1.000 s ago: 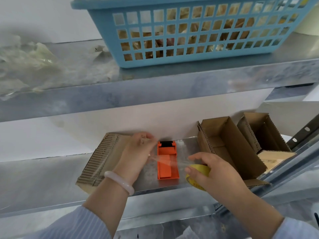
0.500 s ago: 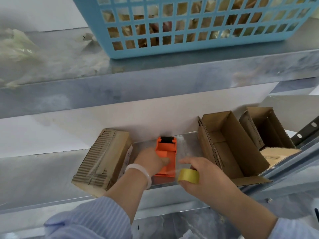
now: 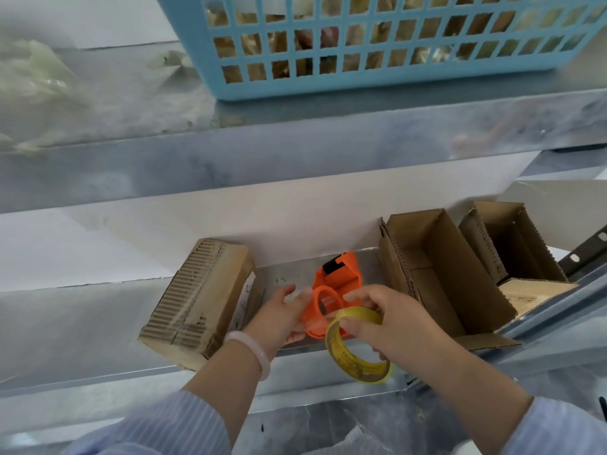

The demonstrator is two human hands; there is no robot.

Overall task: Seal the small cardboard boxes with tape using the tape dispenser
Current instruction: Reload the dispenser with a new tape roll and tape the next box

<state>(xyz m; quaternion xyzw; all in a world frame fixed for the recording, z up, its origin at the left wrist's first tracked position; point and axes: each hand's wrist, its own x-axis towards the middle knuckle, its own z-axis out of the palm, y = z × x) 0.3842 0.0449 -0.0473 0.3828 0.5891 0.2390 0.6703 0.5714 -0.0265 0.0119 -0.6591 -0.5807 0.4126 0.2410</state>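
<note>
An orange tape dispenser [image 3: 340, 279] is tilted up off the metal shelf [image 3: 289, 269], its round hub facing me. My left hand [image 3: 282, 318] grips its left side. My right hand [image 3: 391, 318] holds a yellow-cored roll of clear tape [image 3: 356, 356] just in front of the hub, with a strip of tape stretched toward the dispenser. A closed, taped cardboard box [image 3: 200, 303] lies left of my hands. Two open cardboard boxes [image 3: 440, 267] [image 3: 512, 247] stand to the right.
A blue plastic basket [image 3: 377, 44] with packets sits on the upper shelf [image 3: 295, 139], beside crumpled clear plastic [image 3: 39, 80]. A dark slotted upright [image 3: 588, 251] is at the far right. Plastic sheeting lies below the shelf edge.
My left hand moved from pressing tape near the dispenser to gripping it and tipping it up. My right hand brought the roll up to the hub. The camera moved closer.
</note>
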